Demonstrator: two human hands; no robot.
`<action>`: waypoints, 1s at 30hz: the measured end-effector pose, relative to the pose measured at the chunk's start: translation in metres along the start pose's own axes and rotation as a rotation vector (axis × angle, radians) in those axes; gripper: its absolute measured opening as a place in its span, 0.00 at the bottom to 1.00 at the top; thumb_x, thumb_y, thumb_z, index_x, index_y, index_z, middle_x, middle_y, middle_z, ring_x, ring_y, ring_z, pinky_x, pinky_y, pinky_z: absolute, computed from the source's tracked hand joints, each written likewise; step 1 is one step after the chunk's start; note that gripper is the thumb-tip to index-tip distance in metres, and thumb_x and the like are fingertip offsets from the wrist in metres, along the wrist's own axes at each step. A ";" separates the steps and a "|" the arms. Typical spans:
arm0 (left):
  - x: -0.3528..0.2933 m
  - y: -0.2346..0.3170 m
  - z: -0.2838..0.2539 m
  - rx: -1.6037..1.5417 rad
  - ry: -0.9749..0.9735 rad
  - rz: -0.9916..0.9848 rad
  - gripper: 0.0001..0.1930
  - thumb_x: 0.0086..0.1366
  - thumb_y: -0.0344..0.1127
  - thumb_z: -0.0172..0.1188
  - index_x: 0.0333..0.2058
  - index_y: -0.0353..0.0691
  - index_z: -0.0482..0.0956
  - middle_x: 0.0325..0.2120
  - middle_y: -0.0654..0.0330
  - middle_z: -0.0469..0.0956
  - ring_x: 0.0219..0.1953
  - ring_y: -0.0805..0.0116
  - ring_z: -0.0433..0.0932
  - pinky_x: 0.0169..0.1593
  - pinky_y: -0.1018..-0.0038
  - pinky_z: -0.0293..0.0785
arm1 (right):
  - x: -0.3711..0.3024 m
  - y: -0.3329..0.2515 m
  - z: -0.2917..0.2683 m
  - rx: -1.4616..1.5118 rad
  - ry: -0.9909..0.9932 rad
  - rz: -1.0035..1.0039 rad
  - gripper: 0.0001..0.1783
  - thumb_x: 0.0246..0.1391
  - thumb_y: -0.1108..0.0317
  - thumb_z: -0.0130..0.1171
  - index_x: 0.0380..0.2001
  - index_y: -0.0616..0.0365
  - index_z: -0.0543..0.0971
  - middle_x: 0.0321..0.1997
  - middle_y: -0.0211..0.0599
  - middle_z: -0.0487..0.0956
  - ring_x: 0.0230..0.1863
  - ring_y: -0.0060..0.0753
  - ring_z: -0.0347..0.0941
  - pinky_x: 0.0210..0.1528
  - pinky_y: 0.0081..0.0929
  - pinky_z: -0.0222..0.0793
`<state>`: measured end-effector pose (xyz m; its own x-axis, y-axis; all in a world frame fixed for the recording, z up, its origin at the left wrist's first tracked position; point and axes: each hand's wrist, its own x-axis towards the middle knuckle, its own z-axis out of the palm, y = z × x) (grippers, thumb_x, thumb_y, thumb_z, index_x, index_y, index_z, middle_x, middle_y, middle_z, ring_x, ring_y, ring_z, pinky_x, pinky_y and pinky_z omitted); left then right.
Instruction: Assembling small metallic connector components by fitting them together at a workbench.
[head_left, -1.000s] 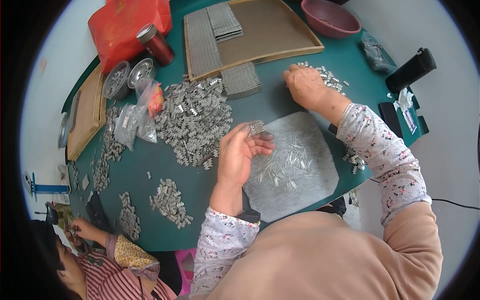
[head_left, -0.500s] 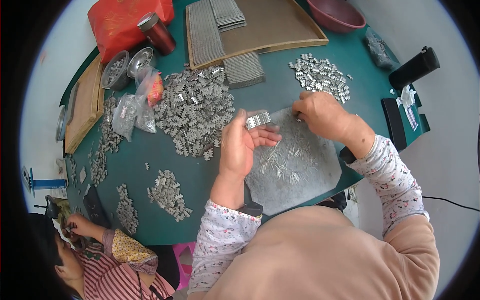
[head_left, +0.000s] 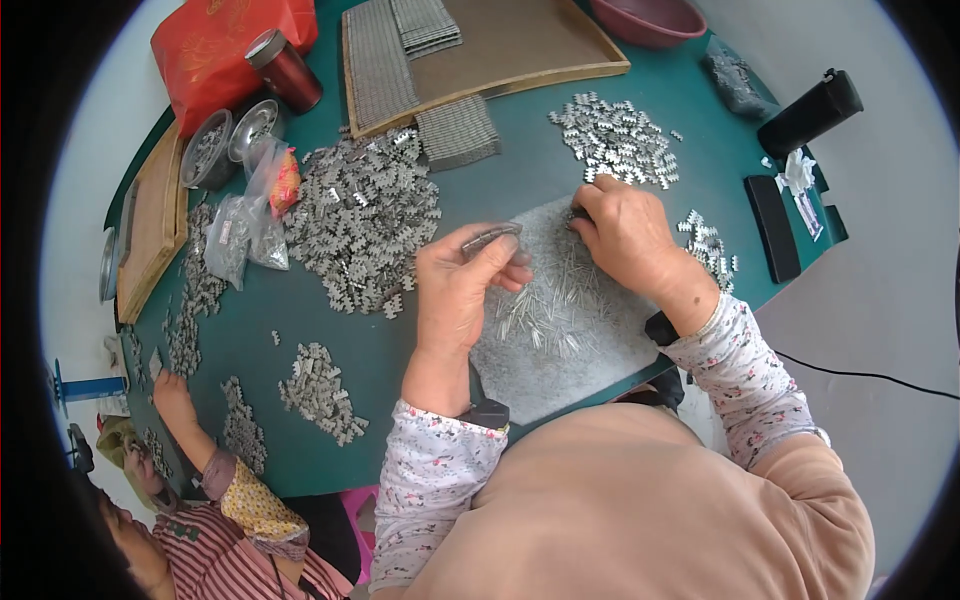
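My left hand (head_left: 450, 290) is closed around a short strip of linked metal pieces (head_left: 490, 238), held edge-on between thumb and fingers. To its right, my right hand (head_left: 632, 238) pinches a small dark metal piece (head_left: 578, 213), mostly covered by the fingertips. Both hands are over a grey cloth mat (head_left: 530, 385). Many thin metal pins (head_left: 555, 315) lie loose on that mat, below and between the hands. Beyond my right hand is a pile of shiny toothed metal pieces (head_left: 612, 140), and a smaller group of them (head_left: 708, 245) lies beside my right wrist.
A large heap of metal pieces (head_left: 365, 215) lies left of my left hand. Behind it stand a wooden tray (head_left: 520, 75) with linked strips, a red flask (head_left: 285, 75) and a red bag (head_left: 225, 60). A black phone (head_left: 772, 230) lies right. A co-worker's hand (head_left: 172, 395) reaches in at left.
The view has shifted, moving the scene leftward. My left hand has turned the strip from flat to edge-on, its fingers curling in. The co-worker's hand has reached onto the table.
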<state>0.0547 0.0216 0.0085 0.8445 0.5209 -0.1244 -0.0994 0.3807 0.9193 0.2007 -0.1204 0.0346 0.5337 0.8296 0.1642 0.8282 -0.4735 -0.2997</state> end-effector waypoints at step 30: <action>-0.010 -0.002 0.011 0.077 -0.046 -0.046 0.06 0.61 0.29 0.61 0.33 0.32 0.79 0.22 0.57 0.79 0.19 0.73 0.77 0.23 0.81 0.73 | 0.006 0.024 -0.025 0.322 0.017 -0.094 0.07 0.48 0.73 0.60 0.32 0.62 0.82 0.31 0.45 0.80 0.33 0.46 0.79 0.38 0.36 0.74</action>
<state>0.0524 0.0076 0.0120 0.8705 0.4682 -0.1515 -0.0210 0.3429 0.9391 0.2283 -0.1345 0.0516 0.4622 0.8591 0.2199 0.7791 -0.2749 -0.5633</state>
